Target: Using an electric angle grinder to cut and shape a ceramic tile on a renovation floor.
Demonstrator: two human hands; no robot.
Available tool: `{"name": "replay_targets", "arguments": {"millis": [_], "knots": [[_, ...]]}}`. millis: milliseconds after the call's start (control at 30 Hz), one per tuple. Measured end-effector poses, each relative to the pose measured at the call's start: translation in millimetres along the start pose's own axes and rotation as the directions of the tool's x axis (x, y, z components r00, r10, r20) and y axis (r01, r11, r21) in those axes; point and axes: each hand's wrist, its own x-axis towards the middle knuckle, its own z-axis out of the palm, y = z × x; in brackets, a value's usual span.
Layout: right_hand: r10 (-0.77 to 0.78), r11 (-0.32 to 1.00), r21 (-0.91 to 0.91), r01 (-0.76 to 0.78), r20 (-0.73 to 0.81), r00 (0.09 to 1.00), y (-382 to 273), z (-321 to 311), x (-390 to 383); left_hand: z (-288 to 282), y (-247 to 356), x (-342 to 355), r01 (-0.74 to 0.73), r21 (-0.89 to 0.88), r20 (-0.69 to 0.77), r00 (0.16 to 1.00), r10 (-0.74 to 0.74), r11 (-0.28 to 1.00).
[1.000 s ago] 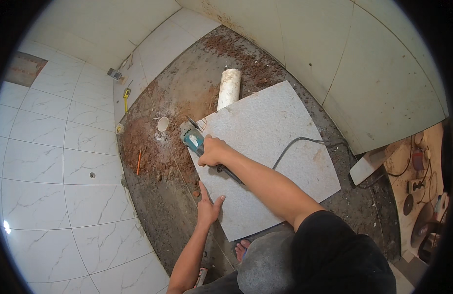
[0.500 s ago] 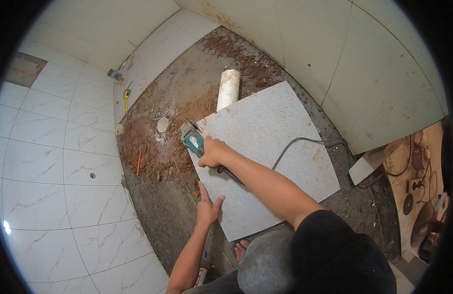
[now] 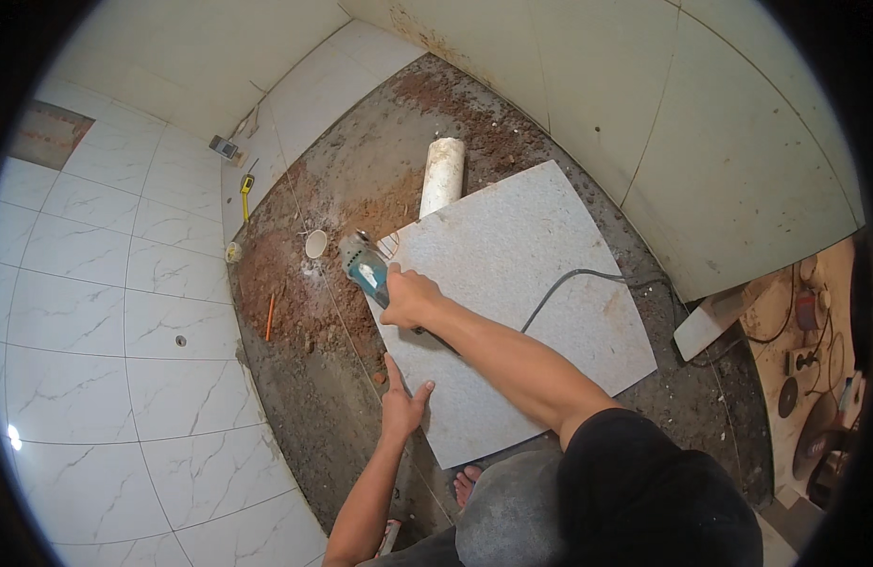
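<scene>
My right hand [image 3: 413, 299] is wrapped round the body of a teal and grey angle grinder [image 3: 366, 270]. Its head and disc are just beyond the far left corner of a large light grey tile [image 3: 521, 274], by a small patch of orange-brown lines. With its thumb on the tile's face and its index finger stretched along the left edge, my left hand [image 3: 404, 408] holds the tile; its other fingers are mostly hidden. A white pipe [image 3: 443, 176] lies partly under the tile's far edge.
A round pipe opening [image 3: 315, 244] stands in the reddish dirt, with an orange pencil [image 3: 270, 317] nearer me. White floor tiles [image 3: 68, 397] stretch left, where a yellow tape measure [image 3: 247, 183] lies. The grinder's cord [image 3: 578, 273] crosses the tile. My foot [image 3: 466, 482] is by its near edge.
My right hand has shifted the grinder slightly left, away from the tile's corner, so more of the lined patch shows. My left hand stays at the edge.
</scene>
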Motion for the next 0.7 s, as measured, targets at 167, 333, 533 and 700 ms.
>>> {"name": "replay_targets", "arguments": {"millis": [167,333,533,700], "knots": [[-0.112,0.992,0.041,0.115,-0.087,0.99,-13.2,16.9,3.5,2.0,-5.2,0.7,-0.008,-0.014,-0.005,1.0,0.008,1.0],[-0.118,0.992,0.038,0.121,-0.058,0.991,-12.5,30.3,3.6,3.5,-8.4,1.5,-0.06,-0.025,-0.024,0.998,0.06,0.998],[-0.06,0.995,0.072,0.064,-0.058,0.997,-10.7,28.9,6.4,0.7,-0.8,0.4,-0.02,-0.015,0.001,1.0,0.02,1.0],[-0.031,0.995,0.093,0.035,-0.047,0.998,-15.1,27.5,9.7,2.0,-5.5,0.5,-0.058,-0.042,-0.025,0.998,0.057,0.997]]}}
